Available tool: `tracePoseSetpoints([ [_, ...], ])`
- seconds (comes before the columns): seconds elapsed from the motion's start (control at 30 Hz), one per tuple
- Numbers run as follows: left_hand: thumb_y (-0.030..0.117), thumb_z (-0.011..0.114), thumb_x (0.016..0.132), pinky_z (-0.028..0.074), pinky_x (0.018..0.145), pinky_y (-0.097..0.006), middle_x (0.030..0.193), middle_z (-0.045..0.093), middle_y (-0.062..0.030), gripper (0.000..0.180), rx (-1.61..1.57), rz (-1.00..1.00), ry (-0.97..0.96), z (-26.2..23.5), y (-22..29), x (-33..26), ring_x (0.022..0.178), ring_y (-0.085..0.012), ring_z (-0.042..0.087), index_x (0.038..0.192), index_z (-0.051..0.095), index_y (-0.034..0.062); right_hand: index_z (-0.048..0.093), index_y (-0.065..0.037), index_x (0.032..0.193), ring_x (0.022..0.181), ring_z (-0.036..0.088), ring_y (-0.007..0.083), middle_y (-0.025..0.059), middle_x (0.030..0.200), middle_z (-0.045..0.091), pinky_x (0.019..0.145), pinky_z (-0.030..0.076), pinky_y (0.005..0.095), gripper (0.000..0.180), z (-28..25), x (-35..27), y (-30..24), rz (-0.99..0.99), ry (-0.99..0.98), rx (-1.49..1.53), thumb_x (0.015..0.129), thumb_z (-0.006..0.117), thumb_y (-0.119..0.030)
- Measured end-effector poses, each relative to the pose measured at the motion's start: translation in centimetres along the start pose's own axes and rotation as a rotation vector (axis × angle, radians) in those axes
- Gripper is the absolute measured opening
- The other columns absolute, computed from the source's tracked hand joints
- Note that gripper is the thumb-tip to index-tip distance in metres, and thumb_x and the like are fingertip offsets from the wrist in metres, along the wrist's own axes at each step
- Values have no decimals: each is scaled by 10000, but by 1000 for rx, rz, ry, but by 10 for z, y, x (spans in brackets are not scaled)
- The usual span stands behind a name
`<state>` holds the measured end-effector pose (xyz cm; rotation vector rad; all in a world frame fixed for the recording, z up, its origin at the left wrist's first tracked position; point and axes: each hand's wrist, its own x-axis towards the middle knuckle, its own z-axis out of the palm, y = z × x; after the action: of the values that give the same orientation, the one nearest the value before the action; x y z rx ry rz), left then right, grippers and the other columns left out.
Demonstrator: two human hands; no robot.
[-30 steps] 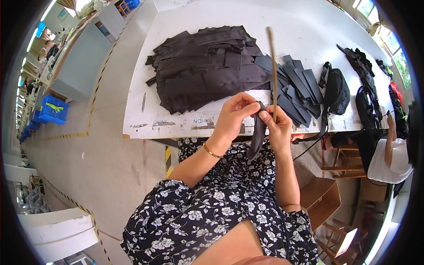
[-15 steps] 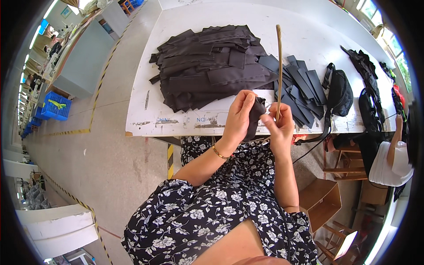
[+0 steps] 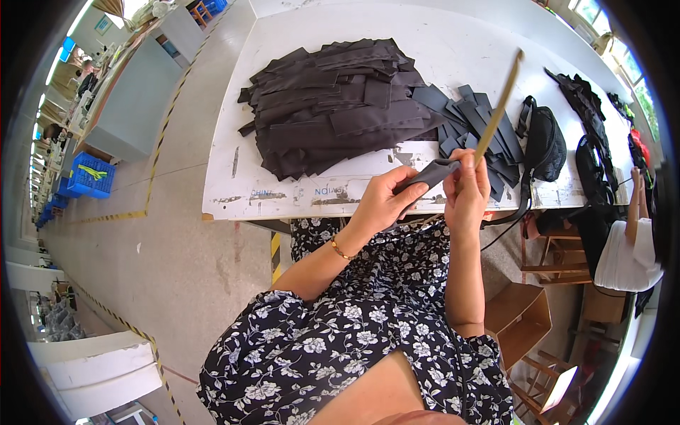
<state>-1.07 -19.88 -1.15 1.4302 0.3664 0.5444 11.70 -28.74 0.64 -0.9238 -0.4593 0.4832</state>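
My left hand pinches a short dark grey fabric strip just in front of the table's near edge. My right hand grips the lower end of a long thin wooden stick that slants up and to the right over the table. The stick's lower end meets the strip between my two hands. Behind them lies a big heap of dark fabric pieces on the white table.
A row of narrower grey strips lies right of the heap. A black mesh bag and more black bags sit at the table's right. Another person in white sits at the far right. A wooden stool stands beside me.
The strip has shortened and bunched up between my hands. The stick has tilted from upright to leaning right, and both hands have shifted slightly right.
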Motion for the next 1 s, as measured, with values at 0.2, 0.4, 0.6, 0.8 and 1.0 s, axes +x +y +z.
tracePoseSetpoints([
  [0.2, 189, 618, 956, 366, 446, -209, 623, 563, 27, 199, 102, 50, 0, -2, -8, 0, 497, -28, 451, 1049, 645, 15, 623, -27, 1022, 511, 347, 4, -67, 661, 486, 443, 223, 179, 128, -23, -7, 10, 20, -94, -253, 957, 620, -138],
  [0.4, 200, 582, 978, 379, 445, -208, 612, 580, 24, 229, 195, 65, -47, 4, -4, -4, 488, -33, 466, 1098, 652, 18, 609, -48, 977, 506, 316, 5, -48, 768, 503, 422, 212, 187, 140, -10, 11, -11, -40, 256, 41, 977, 600, -187],
  [0.6, 250, 619, 959, 362, 457, -214, 617, 532, 41, 264, 136, -21, -196, 4, -6, -7, 507, -31, 468, 1057, 637, 6, 676, -28, 961, 482, 404, 15, -48, 619, 544, 430, 279, 174, 148, -21, -9, 8, 71, 26, -266, 891, 706, -155],
  [0.8, 247, 503, 1010, 392, 506, -215, 621, 522, 23, 271, 89, -153, -426, -5, -40, -46, 515, -53, 474, 864, 579, 32, 659, -52, 930, 480, 397, 12, -41, 685, 556, 414, 282, 167, 99, -26, -33, 11, -122, 228, -398, 930, 660, -151],
  [1.0, 240, 423, 1035, 436, 478, -224, 627, 564, -9, 284, 18, -443, -280, -70, -118, -99, 529, -77, 545, 854, 537, 52, 570, -42, 965, 477, 462, 51, -1, 731, 570, 417, 323, 180, 163, -76, -67, 34, -125, 426, -503, 986, 580, -203],
])
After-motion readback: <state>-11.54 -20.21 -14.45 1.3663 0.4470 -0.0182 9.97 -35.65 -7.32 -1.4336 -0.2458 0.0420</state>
